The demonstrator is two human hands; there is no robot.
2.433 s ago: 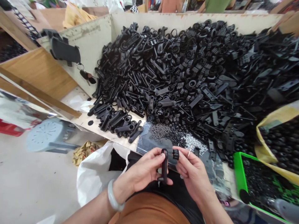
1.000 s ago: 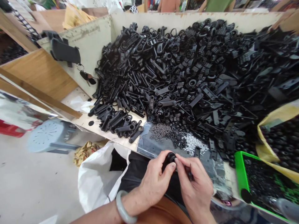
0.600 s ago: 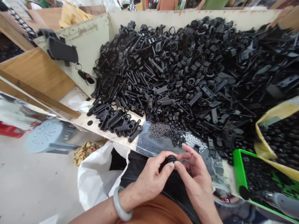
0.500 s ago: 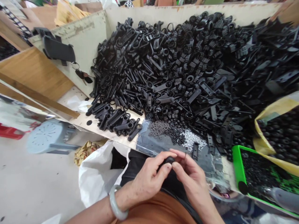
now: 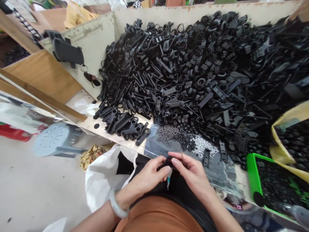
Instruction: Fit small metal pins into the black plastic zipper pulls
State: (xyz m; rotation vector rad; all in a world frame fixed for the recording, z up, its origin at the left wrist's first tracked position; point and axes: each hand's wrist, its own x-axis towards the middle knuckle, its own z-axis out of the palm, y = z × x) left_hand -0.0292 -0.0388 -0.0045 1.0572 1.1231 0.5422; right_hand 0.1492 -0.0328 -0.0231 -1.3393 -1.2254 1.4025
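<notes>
My left hand (image 5: pixel 151 175) is closed on the left end of a black plastic part (image 5: pixel 165 162), just off the table's front edge. My right hand (image 5: pixel 191 170) pinches the same part's right side between thumb and fingers. Fingers hide much of its shape. A thin brownish sliver shows by my right fingers; I cannot tell what it is. Below the part, a narrow white-and-blue tip (image 5: pixel 168 183) points down. Ahead of my hands lie small grey pieces (image 5: pixel 167 133), small black pieces (image 5: pixel 185 141) and silvery pins (image 5: pixel 204 145) on a dark mat (image 5: pixel 154 149).
A big heap of black plastic parts (image 5: pixel 169 71) fills the table's back. Several assembled-looking black levers (image 5: pixel 125 124) lie at the left front. On the right stand a green tray (image 5: pixel 252 177) and a yellow-edged bag (image 5: pixel 277 141) of round black pieces. A blue stool (image 5: pixel 51 138) stands left.
The black part has turned between my hands and now shows a longer, raised shape instead of a rounded end. The white-and-blue tip has come into view below. The view has shifted slightly.
</notes>
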